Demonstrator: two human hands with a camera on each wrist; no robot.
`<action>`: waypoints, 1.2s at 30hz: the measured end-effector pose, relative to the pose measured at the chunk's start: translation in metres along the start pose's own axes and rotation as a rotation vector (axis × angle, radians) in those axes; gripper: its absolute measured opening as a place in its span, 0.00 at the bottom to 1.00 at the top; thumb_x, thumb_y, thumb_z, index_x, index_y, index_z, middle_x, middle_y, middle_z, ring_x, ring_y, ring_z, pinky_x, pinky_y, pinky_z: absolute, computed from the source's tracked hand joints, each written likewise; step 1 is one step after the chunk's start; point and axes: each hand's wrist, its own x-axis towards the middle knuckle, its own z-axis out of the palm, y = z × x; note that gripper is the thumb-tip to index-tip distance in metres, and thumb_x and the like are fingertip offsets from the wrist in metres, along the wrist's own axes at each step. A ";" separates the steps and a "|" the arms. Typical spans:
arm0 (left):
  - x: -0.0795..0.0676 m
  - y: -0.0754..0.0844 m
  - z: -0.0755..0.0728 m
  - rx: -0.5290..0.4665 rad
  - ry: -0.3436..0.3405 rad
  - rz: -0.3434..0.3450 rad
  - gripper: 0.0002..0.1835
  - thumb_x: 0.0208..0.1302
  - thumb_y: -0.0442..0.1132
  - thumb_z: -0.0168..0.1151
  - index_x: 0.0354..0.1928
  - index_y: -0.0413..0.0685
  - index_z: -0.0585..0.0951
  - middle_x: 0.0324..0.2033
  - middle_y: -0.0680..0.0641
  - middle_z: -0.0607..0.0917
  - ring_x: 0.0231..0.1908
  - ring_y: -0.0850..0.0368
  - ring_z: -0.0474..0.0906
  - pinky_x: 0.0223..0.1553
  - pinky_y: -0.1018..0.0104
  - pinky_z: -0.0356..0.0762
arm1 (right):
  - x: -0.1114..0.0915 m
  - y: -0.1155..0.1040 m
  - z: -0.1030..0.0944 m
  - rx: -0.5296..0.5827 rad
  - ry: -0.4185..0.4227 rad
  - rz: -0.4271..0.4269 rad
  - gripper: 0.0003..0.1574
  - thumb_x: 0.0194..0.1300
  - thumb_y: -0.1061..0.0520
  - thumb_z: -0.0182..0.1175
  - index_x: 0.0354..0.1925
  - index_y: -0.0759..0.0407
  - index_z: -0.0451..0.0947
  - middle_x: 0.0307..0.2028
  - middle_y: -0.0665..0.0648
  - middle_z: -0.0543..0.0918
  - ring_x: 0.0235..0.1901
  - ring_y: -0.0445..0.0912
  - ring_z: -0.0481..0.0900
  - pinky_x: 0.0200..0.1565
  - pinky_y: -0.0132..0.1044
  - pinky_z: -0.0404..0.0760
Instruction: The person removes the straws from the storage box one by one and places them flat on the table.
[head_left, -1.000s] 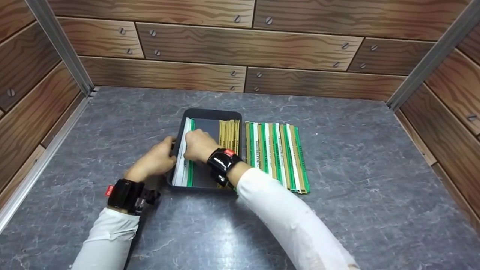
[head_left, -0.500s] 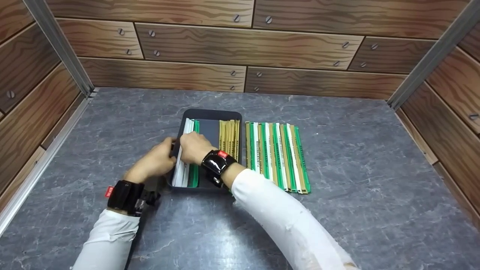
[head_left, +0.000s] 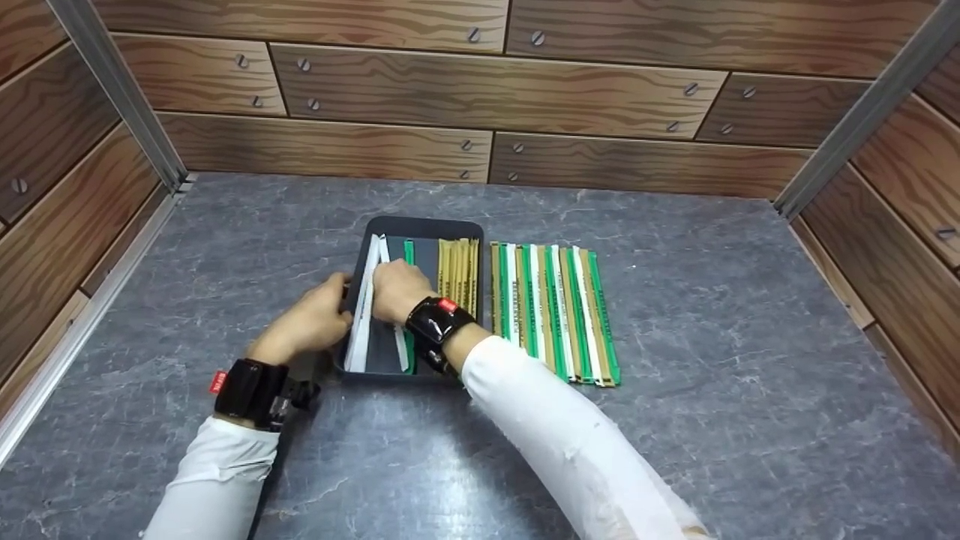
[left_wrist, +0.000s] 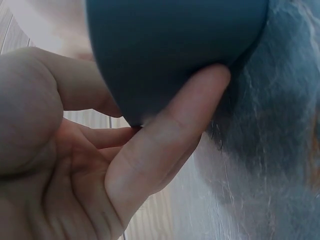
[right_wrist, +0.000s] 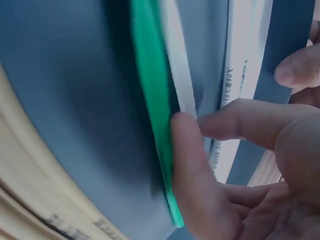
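A dark rectangular tray [head_left: 424,225] stands on the table with long, thin strips inside. My left hand [head_left: 311,319] grips its left wall from outside, thumb and fingers [left_wrist: 195,100] against the wall. Reaching into the tray, my right hand [head_left: 401,289] pinches one white strip [right_wrist: 177,55] between thumb and index finger. This strip slants, its near end right by a green strip [head_left: 409,360]. More white strips [head_left: 363,337], printed with dark characters, lie along the left wall. Several gold strips [head_left: 457,262] line the right wall, partly hidden by my right wrist.
Right of the tray, a row of green, white and gold strips [head_left: 559,307] lies side by side on the grey marbled table [head_left: 720,337]. Wood-patterned panels [head_left: 495,90] enclose the table at the back and sides.
The green strip has shifted right, away from the white ones. One white strip, in my right hand, has come apart from the white group and slants rightward. My left hand has stayed put.
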 end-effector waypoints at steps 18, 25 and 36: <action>-0.001 0.003 0.000 -0.022 -0.019 -0.032 0.33 0.64 0.24 0.51 0.71 0.22 0.60 0.61 0.21 0.76 0.63 0.27 0.73 0.68 0.38 0.70 | -0.011 0.037 -0.035 0.452 0.004 0.044 0.05 0.59 0.69 0.56 0.33 0.65 0.79 0.29 0.60 0.85 0.18 0.47 0.86 0.22 0.37 0.87; -0.001 0.004 -0.002 -0.012 -0.037 -0.043 0.33 0.65 0.25 0.51 0.72 0.23 0.59 0.61 0.20 0.74 0.63 0.27 0.72 0.69 0.37 0.69 | -0.039 0.066 -0.068 0.824 0.092 0.028 0.25 0.71 0.67 0.59 0.65 0.68 0.75 0.43 0.63 0.84 0.35 0.52 0.84 0.38 0.42 0.91; -0.001 0.004 -0.002 0.003 -0.062 -0.065 0.34 0.68 0.26 0.50 0.74 0.23 0.56 0.63 0.20 0.73 0.65 0.26 0.70 0.69 0.36 0.68 | -0.102 0.166 -0.099 1.002 0.227 0.089 0.27 0.72 0.64 0.62 0.66 0.70 0.71 0.51 0.65 0.81 0.40 0.49 0.82 0.39 0.41 0.91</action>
